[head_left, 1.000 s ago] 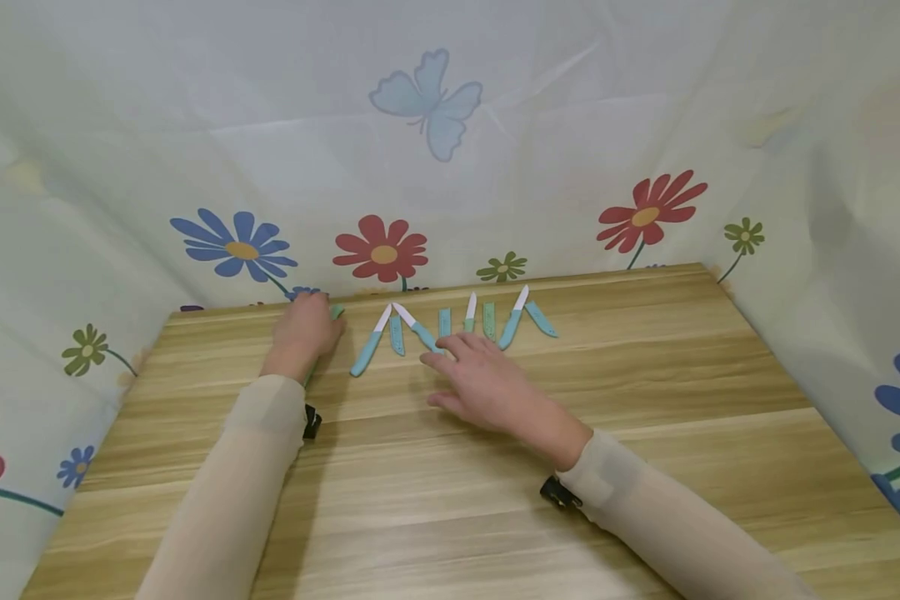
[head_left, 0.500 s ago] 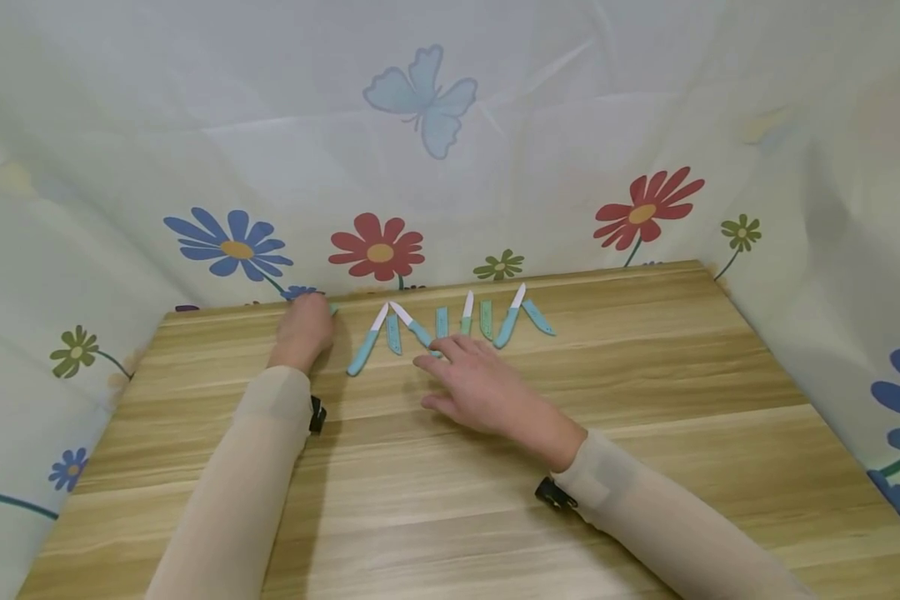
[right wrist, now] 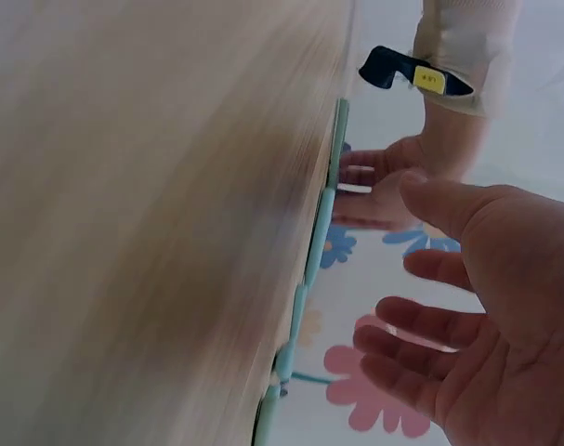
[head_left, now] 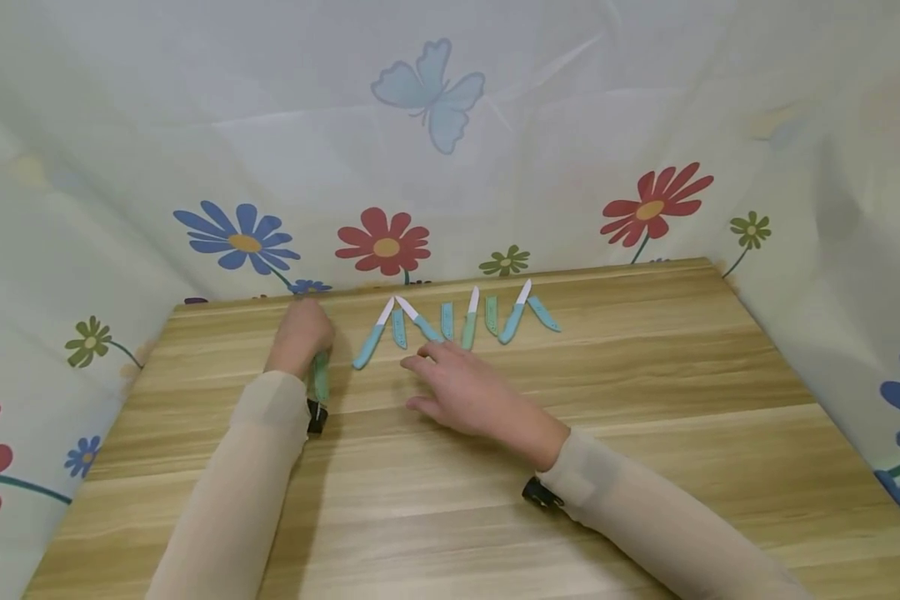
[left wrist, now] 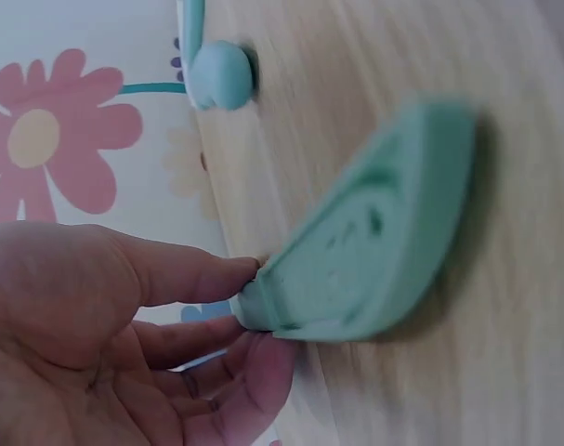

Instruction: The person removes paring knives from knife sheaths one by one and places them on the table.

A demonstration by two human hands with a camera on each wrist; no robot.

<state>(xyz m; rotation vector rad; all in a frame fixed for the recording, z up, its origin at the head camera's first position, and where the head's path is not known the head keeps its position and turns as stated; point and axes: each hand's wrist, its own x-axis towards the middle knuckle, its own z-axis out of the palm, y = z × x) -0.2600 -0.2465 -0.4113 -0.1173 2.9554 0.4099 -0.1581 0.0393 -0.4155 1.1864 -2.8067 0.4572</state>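
Observation:
My left hand (head_left: 303, 333) is at the far left of the table and pinches a green knife (left wrist: 356, 251) between thumb and fingers. Its green handle (head_left: 321, 377) points back toward me; the end at the fingers is hidden. My right hand (head_left: 468, 392), fingers loosely spread and holding nothing, hovers or rests just in front of the row; contact is unclear. Nearest to it are a green-handled knife (head_left: 470, 321) and a blue-handled knife (head_left: 420, 318). Another blue-handled knife (head_left: 373, 335) lies left of these, and one more (head_left: 515, 315) lies to the right.
Between the knives lie blue sheaths (head_left: 399, 329), (head_left: 447, 321) and a green sheath (head_left: 491, 317). Another blue sheath (head_left: 544, 314) ends the row at right. The wooden table (head_left: 420, 500) meets a flower-printed cloth (head_left: 532, 150) at its far edge.
The green handle now shows beside my left wrist, while the green bit beyond those fingers is out of sight. My right hand has shifted slightly left and nearer, uncovering more of the green-handled knife.

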